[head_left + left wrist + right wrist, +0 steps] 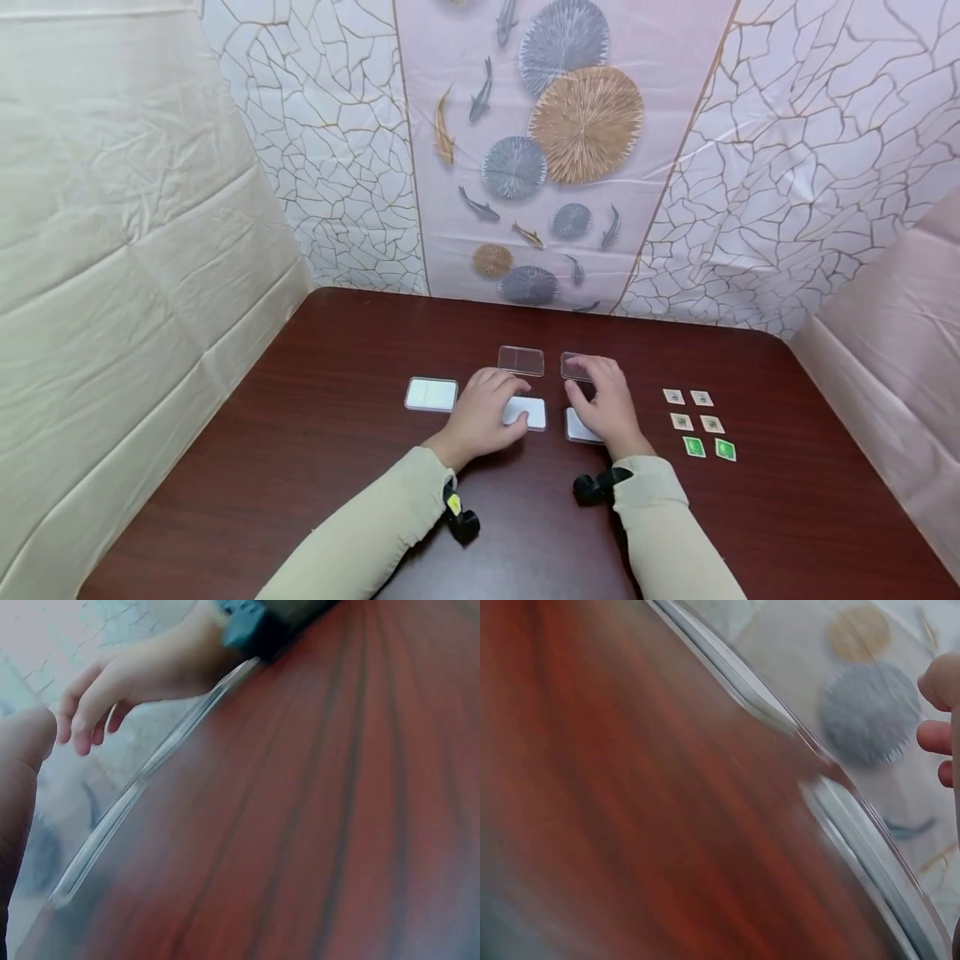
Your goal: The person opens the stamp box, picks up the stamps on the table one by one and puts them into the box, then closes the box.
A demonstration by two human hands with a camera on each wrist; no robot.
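Note:
My left hand [483, 412] hovers over the left part of a flat clear case with a white face [531, 414], thumb and fingers spread apart. Beside it, my right hand [609, 408] partly covers a second white-faced case [580, 427], its fingertips overlapping a clear, see-through lid-like piece [570, 365]. Nothing shows between the fingers of either hand. In the left wrist view the right hand [142, 675] has loosely bent fingers above the table. At the right wrist view's edge, a few fingertips [936, 737] appear well above the thin side of a case [874, 859].
A third white-faced case [431, 395] lies to the left. Another clear piece [521, 361] sits behind the middle case. Several small square stickers or cards [694, 447] lie in pairs at the right. The dark red-brown table [300, 467] meets patterned cloth [525, 167] at the back.

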